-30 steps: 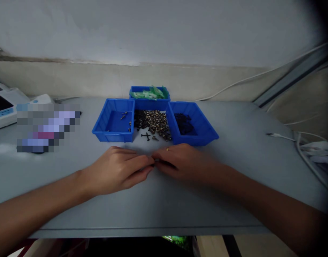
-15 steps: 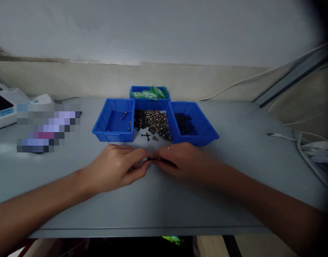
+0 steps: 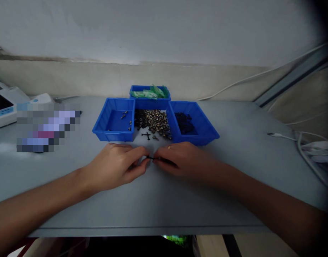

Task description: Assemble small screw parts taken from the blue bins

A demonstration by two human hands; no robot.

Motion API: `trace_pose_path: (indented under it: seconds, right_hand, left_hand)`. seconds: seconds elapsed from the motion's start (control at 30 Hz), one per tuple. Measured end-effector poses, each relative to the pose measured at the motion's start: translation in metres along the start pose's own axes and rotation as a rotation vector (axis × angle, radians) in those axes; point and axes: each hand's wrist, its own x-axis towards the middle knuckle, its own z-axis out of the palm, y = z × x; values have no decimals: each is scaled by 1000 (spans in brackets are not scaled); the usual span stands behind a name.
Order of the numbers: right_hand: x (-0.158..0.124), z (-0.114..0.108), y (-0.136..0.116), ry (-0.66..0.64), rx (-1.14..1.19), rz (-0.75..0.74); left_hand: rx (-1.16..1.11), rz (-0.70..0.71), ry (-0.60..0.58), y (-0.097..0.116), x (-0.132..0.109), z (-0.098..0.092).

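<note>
A thin black screw-like piece (image 3: 150, 157) bridges the small gap between my two hands, above the table. Its left end is pinched between thumb and forefinger of my left hand (image 3: 121, 165). The other end disappears into the closed fingers of my right hand (image 3: 184, 160), which wears a ring. Just beyond the fingertips, black screws (image 3: 146, 135) lie crossed on the tabletop, beside a single brass-coloured screw (image 3: 155, 137). Behind them spreads a pile of brass-coloured screws (image 3: 157, 121), with black screws (image 3: 140, 119) heaped at its left.
Around the pile stand a left blue bin (image 3: 113, 136) with a few screws, a right blue bin (image 3: 204, 123) with dark pieces, and a rear blue bin (image 3: 150, 103) with green plastic bags. A blurred-out device (image 3: 50, 128) lies left; white cables (image 3: 311, 142) lie right.
My fingertips have drawn slightly apart, so more of the black piece shows between them. The bins and the pile have stayed put.
</note>
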Motion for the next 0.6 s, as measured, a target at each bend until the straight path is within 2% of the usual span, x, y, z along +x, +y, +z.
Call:
trace_pose_path:
  seconds: [0.6]
  right_hand:
    - [0, -1, 0, -9, 21, 23]
  left_hand:
    - [32, -35, -42, -2, 0, 1]
